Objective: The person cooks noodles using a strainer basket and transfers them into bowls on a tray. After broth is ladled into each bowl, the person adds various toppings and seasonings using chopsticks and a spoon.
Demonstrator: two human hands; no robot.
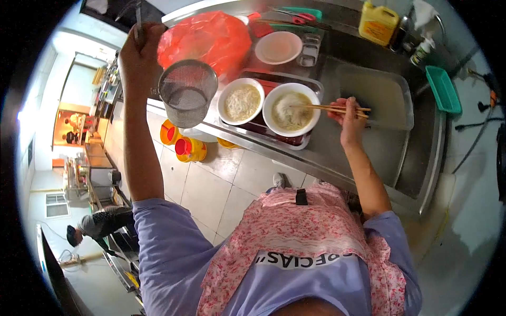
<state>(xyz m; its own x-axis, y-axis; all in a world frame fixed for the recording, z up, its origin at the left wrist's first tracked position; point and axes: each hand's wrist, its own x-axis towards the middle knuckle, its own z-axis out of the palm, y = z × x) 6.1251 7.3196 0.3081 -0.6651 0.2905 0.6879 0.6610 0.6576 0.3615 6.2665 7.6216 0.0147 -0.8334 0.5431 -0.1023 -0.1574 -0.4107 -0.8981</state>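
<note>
My left hand [141, 47] is closed around the handle of a wire-mesh noodle strainer [188, 92]. The deep basket hangs beside my forearm, left of the bowls, and its mesh looks bare. In my right hand [346, 118] is a pair of wooden chopsticks [319, 107], whose tips reach into the noodles [291, 109] in the right white bowl [270, 120]. Just left of it stands a second white bowl [225, 117], with noodles in pale broth. Both bowls rest on a metal tray [314, 84].
A red plastic bag [205, 42] lies behind the strainer, near another white bowl [278, 47]. To the right are a translucent tub [403, 100], a green tray [443, 89] and a yellow jug [378, 23]. Yellow buckets [196, 151] stand on the floor; a person [103, 226] bends at far left.
</note>
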